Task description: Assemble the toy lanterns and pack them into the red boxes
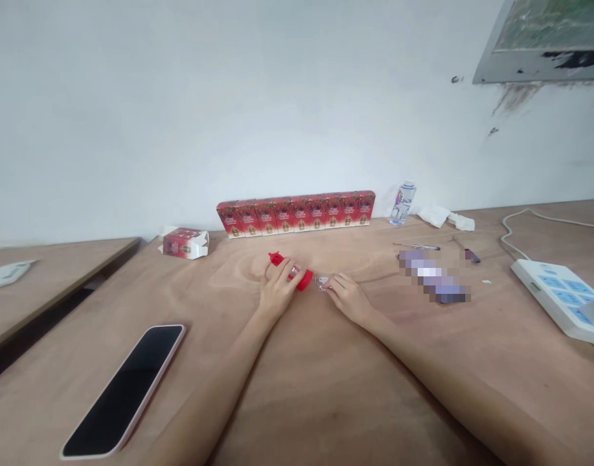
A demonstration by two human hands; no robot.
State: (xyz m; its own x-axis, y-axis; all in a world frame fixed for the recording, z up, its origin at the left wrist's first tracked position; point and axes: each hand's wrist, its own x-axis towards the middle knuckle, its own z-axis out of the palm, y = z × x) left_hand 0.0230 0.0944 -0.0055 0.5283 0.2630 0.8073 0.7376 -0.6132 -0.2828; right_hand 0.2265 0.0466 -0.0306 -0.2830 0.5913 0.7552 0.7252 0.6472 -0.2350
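Left hand [277, 290], mid-frame, fingers curled over a small red plastic cylinder-shaped piece [304, 279] lying on the bare wooden tabletop [326, 388], pinning it w/ fingertips. Right hand [348, 296] just beside it, fingertips pinched on a tiny clear/silver part [322, 281] that sits at the red piece's right end; whether touching it can't be told, too small.

To do this well, imo: keep left hand steady as the anchor, move only the right, line up the small part w/ the end before pressing, keep wrists on the wood.

Further out: row of red printed cartons [297, 215] along wall, centre; one opened carton [184, 243] to its left; black phone w/ pink case [126, 388] lower left.
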